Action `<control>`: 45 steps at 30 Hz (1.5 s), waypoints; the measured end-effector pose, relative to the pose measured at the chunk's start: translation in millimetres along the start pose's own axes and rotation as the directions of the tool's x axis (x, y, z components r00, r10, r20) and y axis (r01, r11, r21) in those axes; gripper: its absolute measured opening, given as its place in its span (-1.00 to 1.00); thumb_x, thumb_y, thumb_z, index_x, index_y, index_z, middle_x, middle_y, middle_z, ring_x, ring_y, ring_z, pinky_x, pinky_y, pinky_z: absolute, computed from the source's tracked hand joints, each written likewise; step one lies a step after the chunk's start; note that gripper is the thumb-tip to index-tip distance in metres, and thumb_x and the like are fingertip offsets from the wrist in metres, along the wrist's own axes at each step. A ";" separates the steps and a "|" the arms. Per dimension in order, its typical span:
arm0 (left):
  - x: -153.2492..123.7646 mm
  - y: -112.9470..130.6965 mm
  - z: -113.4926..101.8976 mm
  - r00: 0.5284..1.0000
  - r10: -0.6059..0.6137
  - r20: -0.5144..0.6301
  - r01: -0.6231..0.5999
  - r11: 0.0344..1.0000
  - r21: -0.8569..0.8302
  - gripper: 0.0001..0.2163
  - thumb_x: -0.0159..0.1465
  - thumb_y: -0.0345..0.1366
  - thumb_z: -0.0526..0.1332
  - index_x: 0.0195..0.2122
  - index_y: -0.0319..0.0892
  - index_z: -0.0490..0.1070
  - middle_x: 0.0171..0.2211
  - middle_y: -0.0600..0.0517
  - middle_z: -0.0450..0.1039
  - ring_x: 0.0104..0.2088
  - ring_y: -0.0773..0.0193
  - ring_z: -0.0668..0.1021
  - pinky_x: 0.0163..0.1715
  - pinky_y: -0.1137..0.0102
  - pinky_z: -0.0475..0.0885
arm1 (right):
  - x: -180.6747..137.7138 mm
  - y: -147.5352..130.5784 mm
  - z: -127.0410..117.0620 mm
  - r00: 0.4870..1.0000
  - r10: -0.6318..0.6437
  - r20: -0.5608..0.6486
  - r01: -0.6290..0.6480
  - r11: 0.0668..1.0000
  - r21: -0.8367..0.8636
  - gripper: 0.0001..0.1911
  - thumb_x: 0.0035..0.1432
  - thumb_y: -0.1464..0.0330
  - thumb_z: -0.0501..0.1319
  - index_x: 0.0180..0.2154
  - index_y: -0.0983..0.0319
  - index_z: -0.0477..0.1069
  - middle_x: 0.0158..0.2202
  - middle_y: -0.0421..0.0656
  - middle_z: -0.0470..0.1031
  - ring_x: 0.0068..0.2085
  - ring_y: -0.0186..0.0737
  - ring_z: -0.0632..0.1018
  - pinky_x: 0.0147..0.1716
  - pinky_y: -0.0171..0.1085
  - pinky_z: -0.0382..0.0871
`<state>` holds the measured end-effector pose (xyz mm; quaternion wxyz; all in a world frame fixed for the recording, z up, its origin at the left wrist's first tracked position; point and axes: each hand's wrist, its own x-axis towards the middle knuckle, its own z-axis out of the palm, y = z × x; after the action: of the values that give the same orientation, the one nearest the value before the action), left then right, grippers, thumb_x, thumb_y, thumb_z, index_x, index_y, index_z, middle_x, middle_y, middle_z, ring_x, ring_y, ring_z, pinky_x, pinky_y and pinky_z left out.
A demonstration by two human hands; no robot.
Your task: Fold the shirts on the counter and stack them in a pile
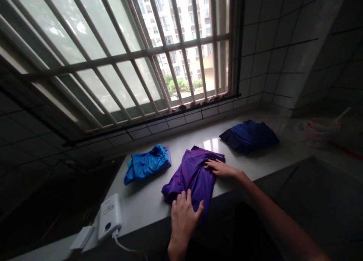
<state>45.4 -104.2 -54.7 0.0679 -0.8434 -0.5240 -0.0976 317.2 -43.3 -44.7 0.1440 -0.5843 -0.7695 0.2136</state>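
**Two hands flat on a purple cloth at the counter's near edge**

Both hands lie palm down on a folded purple garment (190,174), which sits in the middle of the pale counter (147,204) with its near end hanging a little over the front edge. The left hand (184,212) presses on that near end, fingers loosely spread and thumb out to the side. The right hand (221,168) rests on the garment's right edge further back, fingers stretched out together and pointing left. Neither hand pinches a fold.

Just beside the purple garment, to its left and not touching it, lies a crumpled light blue garment (147,163). A dark blue garment (248,135) lies further back on the right, well apart from the right hand.

At the front left corner of the counter is a white box-shaped device (109,216) with a white cable (124,247) running off its near end, and a small white block (82,237) touches its left side. Far right, in shadow, is a clear plastic bag (320,130) with a straw sticking up; what it holds is too dim to tell.

Nothing lies between the hands and the purple garment. Behind the counter runs a tiled ledge under a barred window (170,53).
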 end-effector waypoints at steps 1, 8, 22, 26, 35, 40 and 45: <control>-2.1 0.0 -6.0 0.999 0.036 0.010 -0.036 0.999 -0.035 -0.49 0.39 0.03 0.08 0.18 -0.22 0.48 0.04 -0.22 0.55 0.01 -0.01 0.54 0.01 0.14 0.42 | 1.7 0.8 -6.0 1.000 0.005 -0.022 -0.005 1.000 -0.007 -0.51 0.30 0.46 0.04 0.18 0.11 0.47 0.36 -0.12 0.32 0.40 -0.05 0.24 0.38 0.13 0.01; -11.6 -45.4 4.7 0.987 0.148 -0.058 -0.154 0.982 -0.110 -0.26 0.12 -0.16 0.39 0.35 -0.03 0.28 0.34 -0.11 0.30 0.31 -0.11 0.34 0.24 0.05 0.27 | -57.0 -39.8 29.4 0.948 -0.203 -0.245 0.212 0.977 0.010 -0.40 0.12 0.51 0.17 0.21 0.19 0.43 0.24 0.00 0.44 0.23 -0.07 0.45 0.26 -0.05 0.27; -39.3 -78.2 -30.8 0.974 0.200 0.103 -0.155 0.929 -0.336 -0.38 0.14 -0.57 0.06 0.21 0.03 0.44 0.00 0.01 0.62 -0.03 0.14 0.62 -0.01 0.25 0.41 | -103.6 -86.0 67.4 0.898 -0.073 -0.433 0.201 0.946 0.256 -0.67 0.16 0.58 0.16 -0.13 0.13 0.54 -0.16 -0.14 0.63 -0.09 -0.13 0.60 0.06 -0.11 0.39; -19.3 -84.1 -47.6 0.995 0.054 -0.078 -0.079 0.927 -0.366 -0.55 0.26 -0.38 0.12 0.16 0.04 0.47 -0.03 0.02 0.64 -0.09 0.09 0.63 -0.03 0.23 0.45 | -93.6 -85.7 28.2 0.906 -0.032 -0.422 0.233 0.870 0.434 -0.76 0.19 0.49 0.18 -0.13 0.15 0.51 -0.25 -0.17 0.64 -0.21 -0.16 0.63 -0.20 -0.26 0.46; 65.2 -46.3 33.3 0.954 -0.242 -0.176 0.210 0.961 -0.180 -0.60 0.35 -0.21 0.16 0.15 -0.29 0.41 0.13 -0.30 0.49 0.13 -0.06 0.52 0.10 0.12 0.45 | -5.0 -58.2 51.2 0.819 0.289 -0.496 -0.272 0.956 0.108 -0.44 0.21 0.30 0.25 0.21 0.34 0.34 0.26 0.19 0.38 0.29 0.17 0.37 0.29 0.07 0.21; 48.1 -46.1 51.9 0.941 -0.290 -0.174 0.222 0.918 -0.330 -0.67 0.33 -0.25 0.17 0.07 -0.27 0.42 0.03 -0.27 0.53 0.06 -0.05 0.57 0.11 0.08 0.46 | -12.1 -46.2 70.8 0.774 0.186 -0.606 -0.059 0.973 0.223 -0.64 0.21 0.41 0.16 0.05 0.23 0.41 0.03 0.04 0.54 0.09 0.02 0.53 0.19 0.02 0.35; 41.3 -40.9 31.9 0.902 -0.427 -0.063 0.297 0.721 -0.626 -0.49 0.14 -0.16 0.35 0.10 -0.21 0.40 0.01 -0.22 0.56 0.06 -0.08 0.58 0.08 0.06 0.49 | -14.9 -39.4 67.5 0.786 0.134 -0.603 0.199 0.869 0.453 -0.63 0.13 0.49 0.11 -0.01 0.19 0.37 -0.08 -0.07 0.56 -0.04 -0.13 0.59 0.06 -0.11 0.47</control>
<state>29.6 -43.3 -75.4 -0.1712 -0.6863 -0.6108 -0.3559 256.4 -77.4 -83.2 0.5352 -0.5508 -0.6092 0.1975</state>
